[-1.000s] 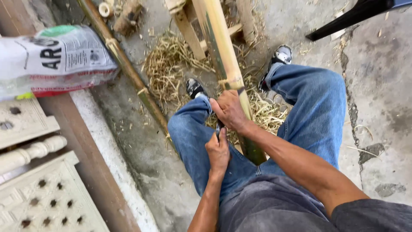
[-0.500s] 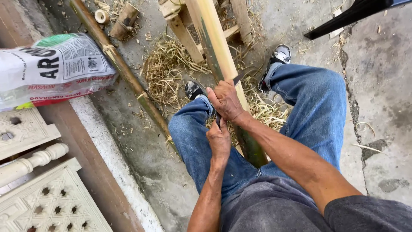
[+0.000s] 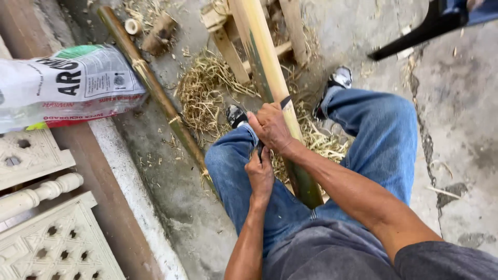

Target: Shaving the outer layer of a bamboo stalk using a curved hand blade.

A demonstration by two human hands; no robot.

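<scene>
I sit in blue jeans with a long bamboo pole (image 3: 267, 67) slanting between my knees, pale where it is peeled and green near my lap. My right hand (image 3: 271, 126) is closed over the pole. A dark knife blade (image 3: 286, 101) sticks out just past its fingers, flat against the bamboo. My left hand (image 3: 260, 175) sits right below, closed around the dark knife handle (image 3: 260, 152). The two hands touch. Straw-like bamboo shavings (image 3: 205, 96) lie heaped on the concrete around my shoes.
A second, darker bamboo pole (image 3: 155, 96) lies on the ground to the left, beside a filled white sack (image 3: 67, 85). Carved white panels and a baluster (image 3: 41, 192) rest at the lower left. A wooden frame (image 3: 228, 39) supports the pole. A black chair leg (image 3: 415, 33) is at the top right.
Both hands and the blade have slid up the pole, away from my body. The blade tip now shows beyond my right hand's fingers.
</scene>
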